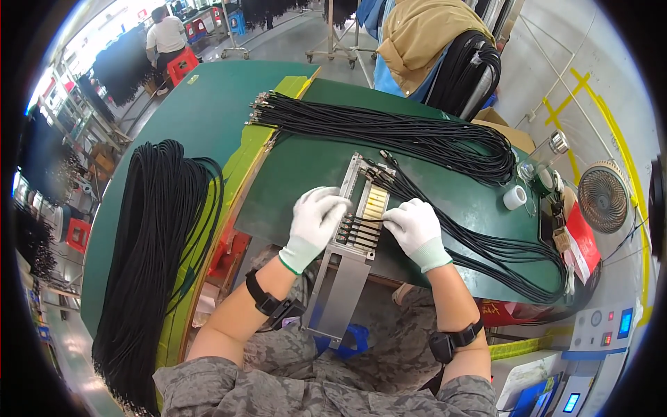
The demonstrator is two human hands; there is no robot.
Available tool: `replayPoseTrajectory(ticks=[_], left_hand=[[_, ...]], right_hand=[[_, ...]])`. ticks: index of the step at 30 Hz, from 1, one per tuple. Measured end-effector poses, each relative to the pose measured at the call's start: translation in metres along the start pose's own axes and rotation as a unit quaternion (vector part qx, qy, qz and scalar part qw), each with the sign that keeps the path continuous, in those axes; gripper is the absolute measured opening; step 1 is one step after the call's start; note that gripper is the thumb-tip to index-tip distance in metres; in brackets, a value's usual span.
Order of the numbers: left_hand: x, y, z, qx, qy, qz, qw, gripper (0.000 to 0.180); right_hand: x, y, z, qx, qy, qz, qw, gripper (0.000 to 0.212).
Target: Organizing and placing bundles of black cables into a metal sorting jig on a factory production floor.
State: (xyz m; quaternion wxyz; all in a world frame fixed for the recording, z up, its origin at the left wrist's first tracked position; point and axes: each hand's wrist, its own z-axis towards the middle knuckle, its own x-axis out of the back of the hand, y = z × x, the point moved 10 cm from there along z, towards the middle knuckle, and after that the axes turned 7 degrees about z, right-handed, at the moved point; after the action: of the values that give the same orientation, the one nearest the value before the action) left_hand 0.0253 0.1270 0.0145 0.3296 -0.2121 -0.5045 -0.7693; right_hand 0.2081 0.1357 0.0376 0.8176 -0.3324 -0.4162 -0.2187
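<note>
A metal fixture with a slotted top stands in front of me at the table's edge. Several black cables lie side by side across its near slots, their metal connector ends toward the left. Pale yellow slots farther up show no cable. My left hand, in a white glove, is closed at the fixture's left side; what its fingertips hold is hidden. My right hand, also gloved, pinches a black cable at the right side of the slots. A loose bundle of black cables runs from the fixture's far end around to the right.
A thick cable bundle lies across the green table beyond the fixture. Another large bundle hangs over the left side beside a yellow-green strip. At right are a white tape roll, a glass bottle and a fan.
</note>
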Motion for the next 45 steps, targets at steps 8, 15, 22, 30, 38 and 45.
replayPoseTrajectory(ticks=[8,15,22,30,38,45], left_hand=[[-0.028,0.046,-0.013,-0.169,-0.08,0.186,0.965,0.033],[-0.042,0.041,-0.006,-0.177,-0.117,0.153,0.965,0.029],[-0.015,0.025,0.01,-0.076,-0.006,-0.012,0.997,0.016],[-0.01,0.009,0.012,-0.048,0.022,-0.032,0.998,0.016],[-0.006,0.031,0.007,-0.104,0.019,-0.044,0.993,0.013],[-0.005,0.026,0.006,-0.088,0.008,-0.061,0.994,0.013]], right_hand=[[-0.003,0.023,0.008,-0.044,0.003,0.048,0.998,0.011],[0.013,0.109,0.0,-0.225,0.064,-0.081,0.969,0.011],[0.037,0.092,-0.002,-0.153,0.091,0.056,0.983,0.011],[0.013,0.037,0.005,-0.031,-0.01,0.102,0.994,0.01],[-0.017,-0.043,0.018,0.06,0.04,0.063,0.995,0.015],[0.006,-0.024,0.02,0.021,0.061,0.074,0.995,0.012]])
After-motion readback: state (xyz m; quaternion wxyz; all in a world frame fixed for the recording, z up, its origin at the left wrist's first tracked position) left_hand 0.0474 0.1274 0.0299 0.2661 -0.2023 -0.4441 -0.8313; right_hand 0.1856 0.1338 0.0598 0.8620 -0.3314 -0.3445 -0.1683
